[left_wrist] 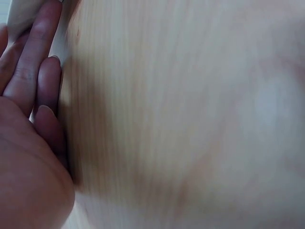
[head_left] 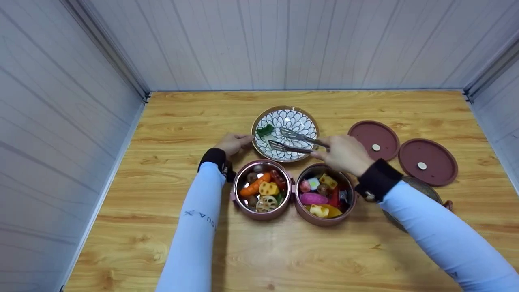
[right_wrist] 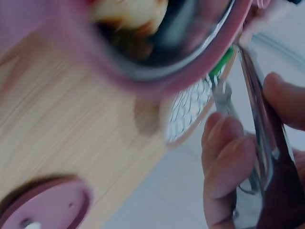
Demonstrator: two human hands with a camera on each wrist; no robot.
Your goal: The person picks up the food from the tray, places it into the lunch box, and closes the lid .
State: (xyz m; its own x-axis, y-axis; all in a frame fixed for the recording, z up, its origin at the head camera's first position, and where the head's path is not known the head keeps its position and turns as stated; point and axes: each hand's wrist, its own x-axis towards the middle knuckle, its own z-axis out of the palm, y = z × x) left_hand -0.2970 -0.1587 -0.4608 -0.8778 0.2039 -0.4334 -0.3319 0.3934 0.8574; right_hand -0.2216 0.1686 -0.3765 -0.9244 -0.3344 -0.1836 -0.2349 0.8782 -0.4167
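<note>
Your left hand (head_left: 234,144) touches the left rim of the one patterned plate (head_left: 302,121), though you cannot tell whether it pinches; your right hand (head_left: 346,151) grips one pair of metal tongs (head_left: 298,136), their two ends apart. At lower left, your left sleeve (head_left: 188,239) carries dark lettering: an X reads plainly, the rest less surely. Left of centre you have the first of two pink pots (head_left: 261,216), holding one carrot-shaped piece (head_left: 255,185), one lotus slice (head_left: 267,204) and a holed yellow piece (head_left: 269,188) among others. Above it, at upper centre, the plate bears one green piece (head_left: 265,130) at its left side; the tong ends reach over the plate near it, and you cannot tell whether they touch. Just right of the first pot is the second pot (head_left: 320,221), with one magenta piece (head_left: 313,198) and a black patch (head_left: 344,196) whose pale marks are too small to read. Farther right you see two dark red lids, left lid (head_left: 363,138) and right lid (head_left: 436,156), each with one white knob. Below them, your right sleeve (head_left: 440,235) partly covers one dark round piece (head_left: 421,190).
</note>
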